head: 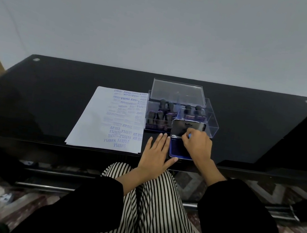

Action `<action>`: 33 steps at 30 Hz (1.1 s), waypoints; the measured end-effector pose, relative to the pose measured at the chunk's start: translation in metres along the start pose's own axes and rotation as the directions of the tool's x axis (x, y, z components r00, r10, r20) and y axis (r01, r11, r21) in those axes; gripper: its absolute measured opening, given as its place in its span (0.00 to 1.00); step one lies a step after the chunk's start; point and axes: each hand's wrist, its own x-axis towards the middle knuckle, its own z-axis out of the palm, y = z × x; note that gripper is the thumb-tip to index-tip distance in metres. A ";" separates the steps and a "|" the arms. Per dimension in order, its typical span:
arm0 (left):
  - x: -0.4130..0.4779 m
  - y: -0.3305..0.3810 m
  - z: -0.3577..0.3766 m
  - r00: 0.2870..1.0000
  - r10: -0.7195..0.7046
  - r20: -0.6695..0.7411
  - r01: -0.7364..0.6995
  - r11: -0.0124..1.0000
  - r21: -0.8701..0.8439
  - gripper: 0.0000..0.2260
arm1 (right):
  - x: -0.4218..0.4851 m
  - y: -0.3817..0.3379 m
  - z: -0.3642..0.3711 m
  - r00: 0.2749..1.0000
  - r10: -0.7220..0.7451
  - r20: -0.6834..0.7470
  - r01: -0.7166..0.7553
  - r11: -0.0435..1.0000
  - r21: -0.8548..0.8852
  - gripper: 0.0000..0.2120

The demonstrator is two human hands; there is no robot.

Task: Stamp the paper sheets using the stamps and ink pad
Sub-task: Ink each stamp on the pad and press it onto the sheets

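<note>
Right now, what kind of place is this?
Probably a home or small office desk: a black glass table with stamped paper sheets, a clear box of stamps and an open ink pad.

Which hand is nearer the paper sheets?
Left. The left hand lies flat just right of the paper sheets; the right hand is farther right, on the ink pad.

Our L hand (157, 154) lies flat, fingers straight; R hand (197, 145) curled, fingertips pinching a small pale thing (189, 136).

The left hand (157, 154) lies flat on the table (49, 98) beside the open ink pad (173, 150). The right hand (198, 144) curls over it, near the stamped paper sheets (106, 120).
</note>
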 end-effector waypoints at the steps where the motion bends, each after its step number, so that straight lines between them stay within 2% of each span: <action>1: 0.000 0.000 0.000 1.000 -0.001 0.003 0.001 1.000 0.006 0.49 | 0.000 0.001 0.001 1.000 -0.009 -0.016 0.009 1.000 -0.001 0.11; 5: 0.000 0.000 0.001 1.000 0.003 0.004 -0.003 1.000 0.002 0.50 | -0.010 0.005 0.009 0.983 -0.076 -0.166 0.083 0.996 0.037 0.08; 8: 0.001 -0.001 0.001 1.000 0.002 0.003 -0.002 1.000 0.003 0.50 | -0.021 0.007 0.014 0.953 -0.155 -0.259 0.163 0.987 0.008 0.14; 16: 0.000 0.000 0.000 1.000 0.003 0.009 -0.003 1.000 -0.012 0.51 | -0.030 0.012 0.019 0.932 -0.235 -0.277 0.237 0.971 -0.025 0.15; 20: 0.000 0.000 0.000 1.000 0.007 0.010 -0.007 1.000 -0.012 0.49 | -0.017 0.011 0.016 0.952 -0.176 -0.252 0.187 0.982 0.019 0.15; 24: 0.000 0.001 -0.001 1.000 0.009 0.007 -0.009 1.000 -0.011 0.47 | -0.004 0.009 0.013 0.981 -0.090 -0.170 0.095 0.995 0.025 0.09; 27: 0.000 0.001 -0.002 1.000 0.004 0.015 -0.004 1.000 -0.006 0.46 | 0.000 0.009 0.011 0.990 -0.064 -0.128 0.069 0.997 0.034 0.10; 33: 0.001 0.000 0.002 1.000 0.007 0.012 -0.007 1.000 -0.004 0.43 | -0.007 0.012 0.017 0.964 -0.124 -0.235 0.138 0.989 0.046 0.11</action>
